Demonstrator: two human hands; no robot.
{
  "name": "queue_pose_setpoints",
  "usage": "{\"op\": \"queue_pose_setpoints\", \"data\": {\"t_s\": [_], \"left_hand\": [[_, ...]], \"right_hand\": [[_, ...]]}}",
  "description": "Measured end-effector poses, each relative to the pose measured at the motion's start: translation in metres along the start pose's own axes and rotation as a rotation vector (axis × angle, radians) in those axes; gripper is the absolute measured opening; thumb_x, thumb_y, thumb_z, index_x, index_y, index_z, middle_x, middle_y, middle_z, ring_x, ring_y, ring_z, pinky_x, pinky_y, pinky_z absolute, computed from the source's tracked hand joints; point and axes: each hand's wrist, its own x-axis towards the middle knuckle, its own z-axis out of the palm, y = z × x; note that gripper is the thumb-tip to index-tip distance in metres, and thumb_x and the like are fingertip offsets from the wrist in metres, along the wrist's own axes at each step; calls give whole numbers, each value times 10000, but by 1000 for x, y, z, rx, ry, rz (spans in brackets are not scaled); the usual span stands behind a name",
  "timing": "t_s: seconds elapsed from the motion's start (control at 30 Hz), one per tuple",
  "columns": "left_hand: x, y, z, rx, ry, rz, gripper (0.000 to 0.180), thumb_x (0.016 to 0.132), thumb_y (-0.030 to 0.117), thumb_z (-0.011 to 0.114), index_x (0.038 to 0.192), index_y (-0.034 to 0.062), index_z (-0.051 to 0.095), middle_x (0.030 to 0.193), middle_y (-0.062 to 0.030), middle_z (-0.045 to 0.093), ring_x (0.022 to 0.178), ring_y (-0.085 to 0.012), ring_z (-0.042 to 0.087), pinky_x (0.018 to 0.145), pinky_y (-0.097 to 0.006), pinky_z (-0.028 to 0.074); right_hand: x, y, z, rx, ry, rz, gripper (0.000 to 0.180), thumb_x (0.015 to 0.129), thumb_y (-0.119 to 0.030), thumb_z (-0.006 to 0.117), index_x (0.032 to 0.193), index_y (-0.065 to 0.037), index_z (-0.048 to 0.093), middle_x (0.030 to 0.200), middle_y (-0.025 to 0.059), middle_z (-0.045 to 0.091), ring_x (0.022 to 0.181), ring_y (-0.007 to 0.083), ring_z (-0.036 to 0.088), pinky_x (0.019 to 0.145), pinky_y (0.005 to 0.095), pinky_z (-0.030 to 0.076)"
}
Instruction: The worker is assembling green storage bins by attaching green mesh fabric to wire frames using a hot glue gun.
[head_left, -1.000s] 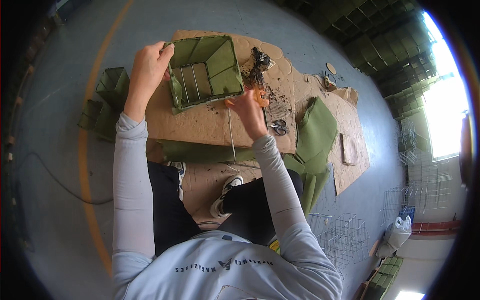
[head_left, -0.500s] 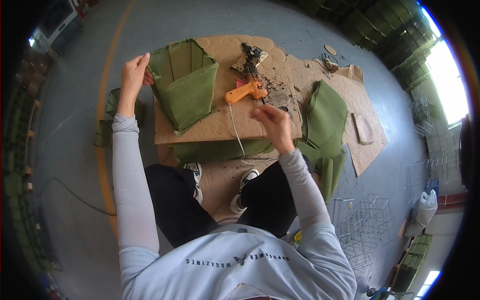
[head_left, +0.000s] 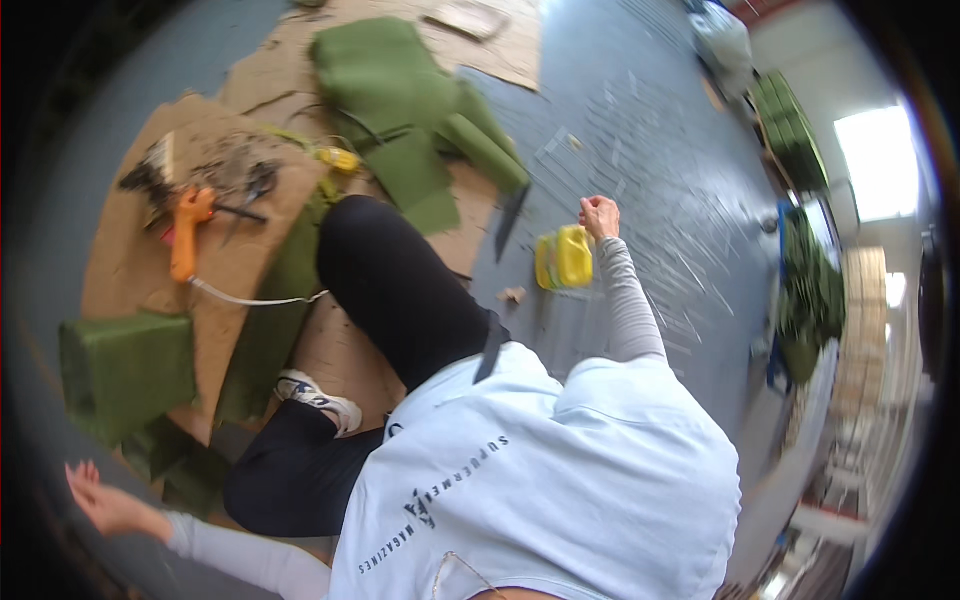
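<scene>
The right hand was stretched out to the person's right, its fingers curled shut into a loose fist — nothing could be seen held in them. A yellow plastic jug stood on the grey floor just below that hand, beside the wrist; whether it was touched could not be told. The left hand was held low at the person's left, fingers spread wide and holding nothing, near a green fabric-covered box but apart from it. An orange glue gun with its white cord was laid on a sheet of cardboard, well apart from both hands. Folded green fabric pieces were spread beyond the black-trousered knee — far from the fingers.
</scene>
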Motion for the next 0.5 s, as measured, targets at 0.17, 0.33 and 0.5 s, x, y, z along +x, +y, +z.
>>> {"op": "queue_pose_setpoints", "data": {"t_s": [0.17, 0.33, 0.5], "left_hand": [[-36, 59, 42, -97, -84, 59, 293, 1016, 184, 507, 1065, -31, 700, 876, -122, 715, 766, -164, 691, 710, -269, 584], [-46, 80, 33, -101, -171, 93, 275, 1017, 144, 499, 1076, -45, 690, 864, -114, 697, 740, -167, 674, 691, -268, 573], [-61, 89, 9, -214, -241, -57, 248, 1001, 131, 529, 1136, -23, 668, 915, -108, 684, 762, -164, 655, 725, -272, 552]], "right_hand": [[-14, 202, -35, -125, -31, 413, 295, 874, -269, 606, 844, 10, 699, 700, 132, 676, 542, 234, 666, 449, 366, 533], [-17, 182, 18, -495, 359, 266, 498, 893, -455, 619, 761, 25, 631, 718, 161, 665, 547, 251, 673, 456, 371, 561], [26, 128, 41, 408, -49, 617, 535, 911, -508, 590, 918, 24, 646, 729, 135, 669, 596, 209, 683, 510, 313, 563]]}}
